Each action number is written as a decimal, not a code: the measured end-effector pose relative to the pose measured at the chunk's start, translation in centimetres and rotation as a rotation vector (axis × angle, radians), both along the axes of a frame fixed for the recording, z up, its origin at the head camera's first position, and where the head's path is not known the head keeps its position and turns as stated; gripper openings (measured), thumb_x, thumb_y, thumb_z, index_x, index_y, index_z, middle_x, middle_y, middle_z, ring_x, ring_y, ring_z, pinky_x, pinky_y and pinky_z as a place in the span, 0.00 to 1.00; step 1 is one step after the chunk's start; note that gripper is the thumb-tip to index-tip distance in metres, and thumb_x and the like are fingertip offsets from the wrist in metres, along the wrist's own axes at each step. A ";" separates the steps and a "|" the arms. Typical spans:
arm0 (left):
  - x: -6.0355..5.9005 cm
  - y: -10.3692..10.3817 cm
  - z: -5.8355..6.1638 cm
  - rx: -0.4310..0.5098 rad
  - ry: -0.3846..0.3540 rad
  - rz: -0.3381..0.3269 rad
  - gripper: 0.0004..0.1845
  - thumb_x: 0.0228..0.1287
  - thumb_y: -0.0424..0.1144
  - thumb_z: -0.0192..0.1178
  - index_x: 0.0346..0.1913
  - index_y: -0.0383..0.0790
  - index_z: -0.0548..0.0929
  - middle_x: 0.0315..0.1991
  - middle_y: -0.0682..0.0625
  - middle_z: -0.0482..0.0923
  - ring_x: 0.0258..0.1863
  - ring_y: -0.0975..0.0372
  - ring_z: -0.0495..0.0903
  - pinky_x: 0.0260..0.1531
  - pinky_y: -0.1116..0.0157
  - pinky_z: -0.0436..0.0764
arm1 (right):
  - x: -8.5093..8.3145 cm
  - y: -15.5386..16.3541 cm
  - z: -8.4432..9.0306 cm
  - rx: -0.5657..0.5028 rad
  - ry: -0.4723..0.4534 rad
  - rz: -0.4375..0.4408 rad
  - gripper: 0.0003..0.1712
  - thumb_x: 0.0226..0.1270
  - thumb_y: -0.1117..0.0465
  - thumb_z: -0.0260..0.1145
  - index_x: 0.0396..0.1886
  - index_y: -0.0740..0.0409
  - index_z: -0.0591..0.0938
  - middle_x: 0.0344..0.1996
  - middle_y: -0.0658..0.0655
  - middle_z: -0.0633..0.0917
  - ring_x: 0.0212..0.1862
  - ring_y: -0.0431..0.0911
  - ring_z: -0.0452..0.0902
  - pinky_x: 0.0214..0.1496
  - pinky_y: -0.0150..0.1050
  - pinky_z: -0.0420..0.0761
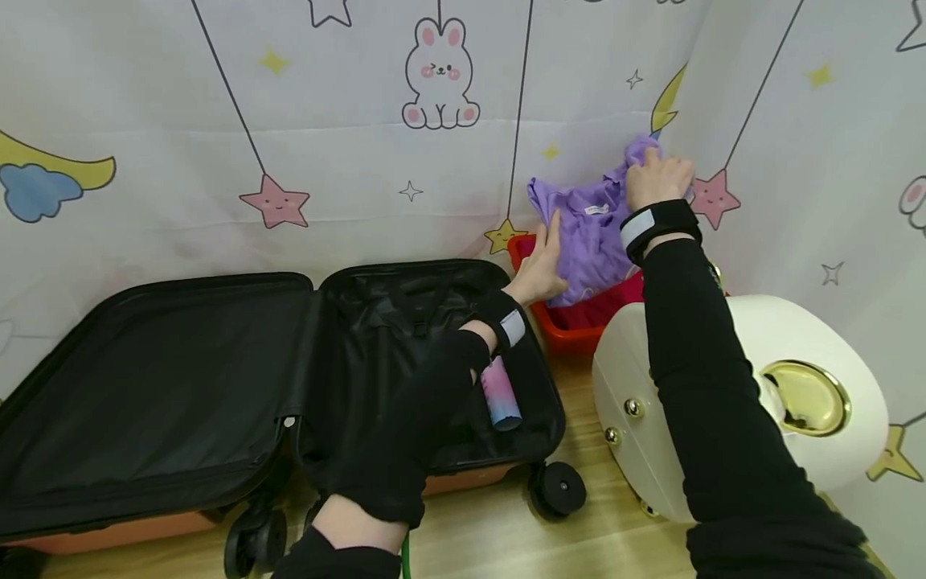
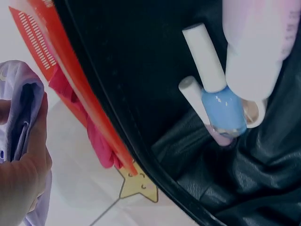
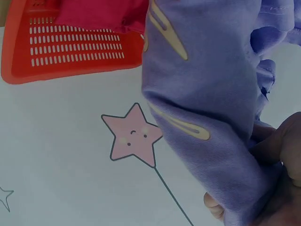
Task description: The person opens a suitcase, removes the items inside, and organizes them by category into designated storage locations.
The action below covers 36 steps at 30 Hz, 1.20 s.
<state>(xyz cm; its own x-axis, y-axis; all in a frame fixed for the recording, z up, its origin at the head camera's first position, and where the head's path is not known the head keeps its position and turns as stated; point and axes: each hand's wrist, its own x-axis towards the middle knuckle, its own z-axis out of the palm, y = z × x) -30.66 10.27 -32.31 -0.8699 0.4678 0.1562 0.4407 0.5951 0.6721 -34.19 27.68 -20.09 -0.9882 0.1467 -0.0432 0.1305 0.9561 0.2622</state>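
A purple shirt [image 1: 589, 233] with a white neck label hangs spread above a red basket [image 1: 567, 338]. My right hand [image 1: 658, 178] grips its upper right part, raised against the wall. In the right wrist view the bunched shirt [image 3: 202, 94], with pale elongated shapes on it, runs into my right hand [image 3: 277, 174]. My left hand [image 1: 538, 269] is at the shirt's left side, above the basket rim. In the left wrist view, a fold of the shirt [image 2: 21, 89] lies between the thumb and fingers of my left hand [image 2: 28, 174].
An open black-lined suitcase [image 1: 174, 386] lies at the left. In its right half are a pink-and-blue cylinder [image 1: 501, 394] and a blue bottle with a white cap [image 2: 223, 108]. Dark pink cloth [image 1: 600, 304] lies in the basket. A cream case [image 1: 745, 338] stands beneath my right arm.
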 end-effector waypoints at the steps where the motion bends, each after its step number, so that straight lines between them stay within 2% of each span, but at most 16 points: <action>1: 0.0 0.1 -0.2 -0.006 -0.013 -0.006 0.63 0.55 0.23 0.64 0.81 0.47 0.28 0.81 0.38 0.39 0.45 0.50 0.76 0.25 0.66 0.70 | 0.1 -0.1 -0.2 -0.002 -0.005 -0.018 0.23 0.78 0.66 0.41 0.66 0.66 0.71 0.68 0.74 0.61 0.59 0.73 0.69 0.56 0.61 0.73; 3: 0.0 0.2 -0.5 -0.041 -0.040 -0.034 0.64 0.58 0.25 0.64 0.80 0.49 0.25 0.82 0.38 0.33 0.50 0.47 0.78 0.30 0.64 0.77 | 0.6 -0.4 -0.5 -0.007 -0.018 -0.066 0.24 0.78 0.67 0.40 0.68 0.67 0.70 0.69 0.75 0.59 0.61 0.75 0.66 0.60 0.64 0.72; 5: 0.1 0.0 -0.7 -0.100 -0.059 -0.062 0.62 0.61 0.30 0.65 0.80 0.50 0.25 0.82 0.38 0.26 0.64 0.41 0.75 0.49 0.61 0.83 | 1.3 -0.8 -0.8 -0.003 -0.021 -0.124 0.24 0.77 0.68 0.40 0.67 0.69 0.68 0.68 0.77 0.59 0.62 0.76 0.64 0.60 0.66 0.72; 7: 0.2 -0.5 -0.8 -0.159 -0.078 -0.060 0.59 0.66 0.37 0.64 0.81 0.53 0.27 0.81 0.38 0.18 0.76 0.38 0.59 0.69 0.52 0.72 | 2.1 -1.4 -0.9 0.012 -0.018 -0.172 0.25 0.76 0.68 0.38 0.68 0.70 0.67 0.67 0.79 0.60 0.62 0.76 0.63 0.60 0.66 0.72; 9: 0.3 -1.3 -0.7 -0.218 -0.072 -0.028 0.53 0.70 0.42 0.61 0.81 0.55 0.30 0.81 0.40 0.16 0.81 0.39 0.39 0.77 0.43 0.56 | 3.0 -2.0 -0.8 0.016 0.012 -0.202 0.24 0.76 0.69 0.36 0.66 0.73 0.66 0.63 0.81 0.64 0.60 0.76 0.65 0.58 0.65 0.72; 11: 0.3 -2.3 -0.6 -0.248 -0.063 0.024 0.48 0.73 0.45 0.55 0.82 0.54 0.33 0.81 0.44 0.16 0.82 0.42 0.29 0.78 0.38 0.47 | 3.5 -2.5 -0.5 0.023 0.030 -0.213 0.23 0.75 0.69 0.36 0.63 0.75 0.67 0.60 0.82 0.68 0.58 0.77 0.68 0.58 0.66 0.73; 15: -0.2 -4.1 -0.2 -0.282 -0.062 0.090 0.41 0.77 0.45 0.47 0.82 0.51 0.35 0.83 0.50 0.21 0.82 0.49 0.23 0.77 0.37 0.45 | 3.6 -3.0 0.5 0.015 -0.013 -0.211 0.23 0.73 0.66 0.40 0.59 0.76 0.69 0.56 0.81 0.73 0.55 0.76 0.71 0.57 0.66 0.75; 20: -0.3 -6.2 -0.1 -0.325 -0.120 0.074 0.40 0.79 0.47 0.44 0.82 0.49 0.33 0.82 0.51 0.19 0.81 0.50 0.20 0.78 0.38 0.41 | 3.7 -3.1 1.8 -0.026 -0.125 -0.163 0.28 0.71 0.59 0.47 0.63 0.74 0.70 0.61 0.84 0.71 0.60 0.79 0.67 0.61 0.70 0.72; 24: -0.1 -7.2 -0.2 -0.350 -0.151 0.054 0.40 0.80 0.48 0.43 0.82 0.48 0.33 0.82 0.51 0.19 0.82 0.49 0.21 0.79 0.40 0.39 | 4.6 -3.1 2.8 -0.057 -0.118 -0.115 0.28 0.72 0.58 0.46 0.63 0.71 0.72 0.62 0.84 0.70 0.62 0.79 0.65 0.61 0.71 0.70; 28: 0.1 -7.7 -0.3 -0.351 -0.151 0.060 0.39 0.80 0.48 0.43 0.82 0.49 0.35 0.83 0.50 0.24 0.82 0.47 0.25 0.79 0.40 0.39 | 4.8 -3.1 3.2 -0.082 -0.117 -0.087 0.27 0.71 0.59 0.44 0.61 0.71 0.74 0.62 0.84 0.70 0.62 0.81 0.64 0.60 0.72 0.69; 30: 0.3 -7.6 -0.4 -0.342 -0.150 0.065 0.38 0.80 0.48 0.43 0.82 0.50 0.37 0.84 0.49 0.28 0.83 0.47 0.27 0.79 0.41 0.40 | 4.8 -3.4 2.9 -0.125 -0.121 -0.085 0.25 0.71 0.59 0.44 0.57 0.70 0.76 0.61 0.83 0.72 0.61 0.81 0.64 0.61 0.72 0.68; 32: 0.5 -7.3 -0.6 -0.326 -0.154 0.060 0.37 0.79 0.47 0.44 0.82 0.48 0.39 0.84 0.46 0.34 0.83 0.47 0.29 0.79 0.41 0.40 | 5.2 -4.1 2.2 -0.170 -0.128 -0.063 0.22 0.71 0.59 0.45 0.51 0.68 0.79 0.58 0.79 0.75 0.59 0.78 0.68 0.61 0.71 0.69; 36: 1.0 -6.6 -0.8 -0.329 -0.165 0.021 0.37 0.79 0.49 0.43 0.82 0.47 0.41 0.83 0.43 0.41 0.82 0.46 0.35 0.79 0.42 0.41 | 6.8 -5.8 -0.4 -0.245 -0.070 0.026 0.19 0.68 0.59 0.49 0.38 0.64 0.84 0.50 0.71 0.84 0.51 0.68 0.78 0.54 0.66 0.75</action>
